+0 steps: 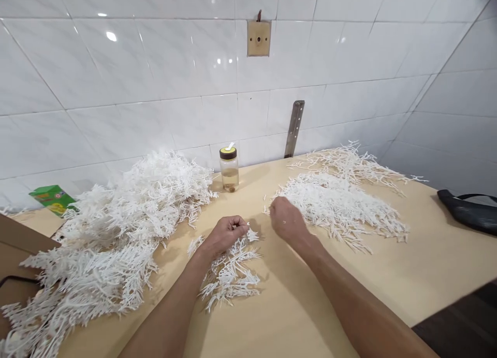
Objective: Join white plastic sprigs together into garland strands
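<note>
My left hand (225,236) is closed in a pinch, holding a white branching plastic sprig (233,270) whose many thin twigs spread over the tabletop below the fingers. Just to the right, my right hand (286,218) is curled closed at the left edge of a heap of small white plastic pieces (341,205). Its fingertips face away, so what they hold, if anything, is hidden. A large mound of white branching sprigs (128,213) rises left of my left hand, standing apart from it.
A jar of yellowish liquid (230,174) with a dark-rimmed lid stands at the back. Longer bare white stems (351,161) lie behind the right heap. A green packet (53,197) is at far left, a black bag (468,211) at far right, and a metal strip (294,129) leans on the wall.
</note>
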Motion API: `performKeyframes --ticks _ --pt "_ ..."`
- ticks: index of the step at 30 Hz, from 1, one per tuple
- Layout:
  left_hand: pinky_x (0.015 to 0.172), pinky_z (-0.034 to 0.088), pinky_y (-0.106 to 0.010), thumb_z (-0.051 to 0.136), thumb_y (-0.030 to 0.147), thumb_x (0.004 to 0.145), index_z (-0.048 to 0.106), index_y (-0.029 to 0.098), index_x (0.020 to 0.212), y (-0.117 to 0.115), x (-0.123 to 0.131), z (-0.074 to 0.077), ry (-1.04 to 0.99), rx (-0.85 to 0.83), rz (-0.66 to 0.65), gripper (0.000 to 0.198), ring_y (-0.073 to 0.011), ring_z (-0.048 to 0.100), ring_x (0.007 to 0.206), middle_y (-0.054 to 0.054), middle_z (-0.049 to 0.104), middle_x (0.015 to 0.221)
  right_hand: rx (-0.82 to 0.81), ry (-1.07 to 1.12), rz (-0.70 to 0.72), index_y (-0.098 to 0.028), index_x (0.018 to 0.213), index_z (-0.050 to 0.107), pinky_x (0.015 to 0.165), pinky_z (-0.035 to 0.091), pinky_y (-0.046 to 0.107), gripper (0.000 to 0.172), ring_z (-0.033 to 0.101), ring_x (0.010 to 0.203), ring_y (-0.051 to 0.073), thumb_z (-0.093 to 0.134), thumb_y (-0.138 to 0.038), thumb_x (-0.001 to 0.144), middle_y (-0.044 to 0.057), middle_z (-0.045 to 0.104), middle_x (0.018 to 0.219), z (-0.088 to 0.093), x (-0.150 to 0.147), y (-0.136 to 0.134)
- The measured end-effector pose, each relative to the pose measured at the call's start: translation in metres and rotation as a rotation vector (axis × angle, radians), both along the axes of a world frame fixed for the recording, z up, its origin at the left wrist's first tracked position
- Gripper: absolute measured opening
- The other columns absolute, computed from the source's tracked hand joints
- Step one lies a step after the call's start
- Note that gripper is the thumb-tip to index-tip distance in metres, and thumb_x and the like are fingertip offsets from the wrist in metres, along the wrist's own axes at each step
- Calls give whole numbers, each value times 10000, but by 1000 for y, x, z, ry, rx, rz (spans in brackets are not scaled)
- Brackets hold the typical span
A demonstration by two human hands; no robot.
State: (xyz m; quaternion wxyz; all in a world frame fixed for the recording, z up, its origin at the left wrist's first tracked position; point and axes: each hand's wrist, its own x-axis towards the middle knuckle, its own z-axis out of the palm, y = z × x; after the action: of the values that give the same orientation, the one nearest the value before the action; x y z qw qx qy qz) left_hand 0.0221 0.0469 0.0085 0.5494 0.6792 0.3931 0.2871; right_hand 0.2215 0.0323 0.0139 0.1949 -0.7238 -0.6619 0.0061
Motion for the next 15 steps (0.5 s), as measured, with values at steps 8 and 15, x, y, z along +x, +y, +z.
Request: performKeyframes --ticks 8,15 --pt "534 295 -219 653 456 755 586 141 748 1 2 -5 -27 12 13 322 -81 394 563 26 496 634 -29 440 251 -177 917 692 677 434 282 236 611 759 185 495 -299 873 59 707 893 8 17 -2" --pt "541 279 -220 661 479 743 577 140 751 -2 2 2 -12 -8 -6 349 -82 372 584 34 464 656 -171 521 486 -169 806 746 578 384 247 250 574 617 144 545 -318 819 19 690 682 6 -6 -9"
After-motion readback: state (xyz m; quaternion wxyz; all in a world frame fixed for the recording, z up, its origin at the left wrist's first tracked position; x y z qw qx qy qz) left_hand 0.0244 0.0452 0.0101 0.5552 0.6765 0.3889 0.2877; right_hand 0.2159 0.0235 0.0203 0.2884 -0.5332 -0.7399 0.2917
